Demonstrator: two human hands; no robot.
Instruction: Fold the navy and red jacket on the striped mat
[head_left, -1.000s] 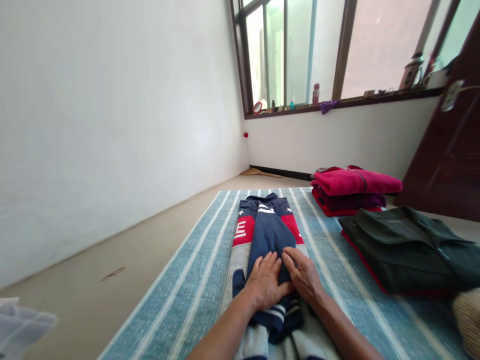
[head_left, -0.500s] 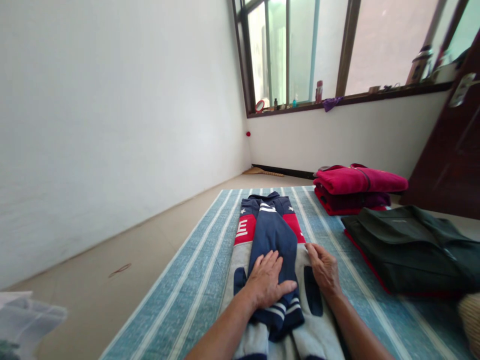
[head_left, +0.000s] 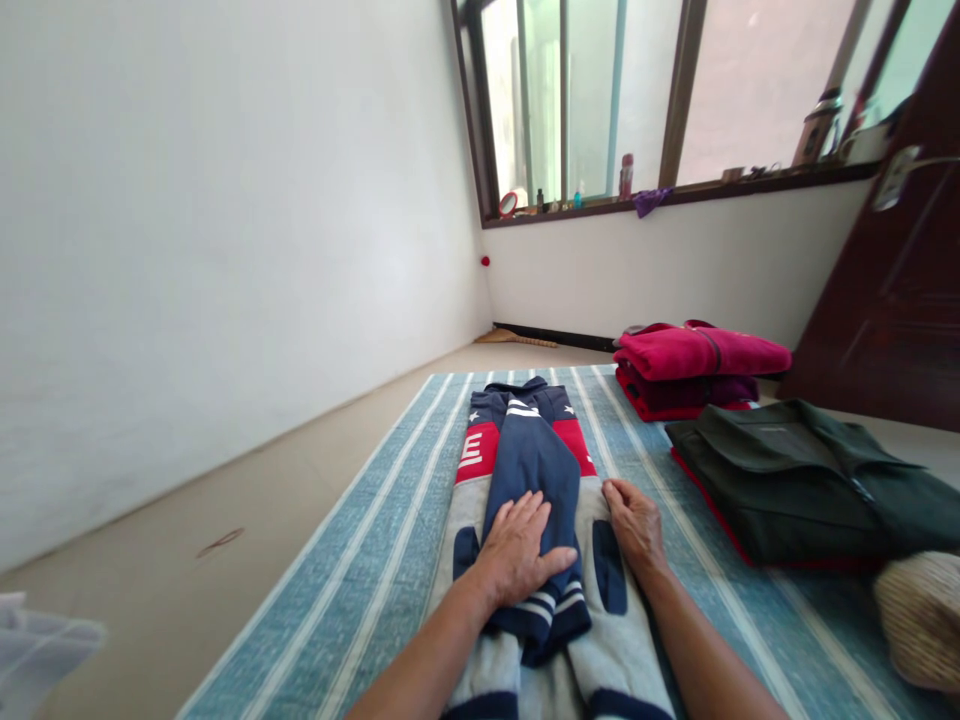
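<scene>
A navy, red and grey jacket lies lengthwise before me, its collar at the far end and both navy sleeves folded in over its middle. My left hand rests flat on the sleeves above their striped cuffs, fingers stretched out. At the jacket's right edge, just below the red band, my right hand is closed with thumb and fingers pinching the grey cloth. Beneath the jacket is a blue striped bed sheet.
To the right lie a folded dark green garment on something red, and a stack of red and purple clothes. A beige knitted item sits at the lower right. White wall stands left; a dark red door is at right.
The view has shifted slightly to the right, so everything sits a little further left. Both hands keep their places on the jacket. More of the beige knitted item shows.
</scene>
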